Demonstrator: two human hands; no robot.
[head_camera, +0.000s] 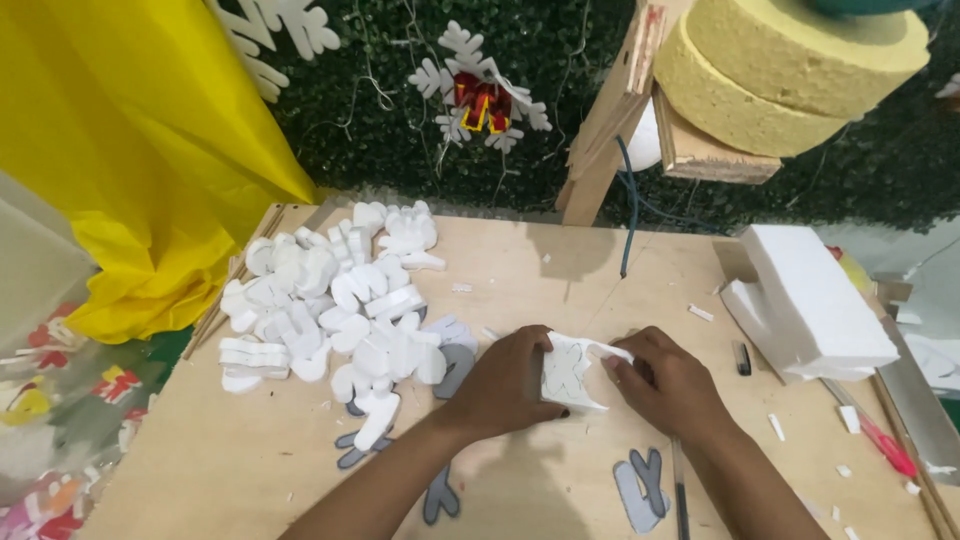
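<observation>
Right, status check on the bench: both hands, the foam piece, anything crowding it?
Left hand and right hand both gripping the white foam piece. Piece flat on plywood table. Foam cutout pile close at left, not touching.

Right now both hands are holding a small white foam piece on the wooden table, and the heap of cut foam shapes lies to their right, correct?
Not quite. In the head view, the heap of cut foam shapes lies to the left of the hands, not the right. The left hand and right hand do hold a small white foam piece on the wooden table.
</observation>
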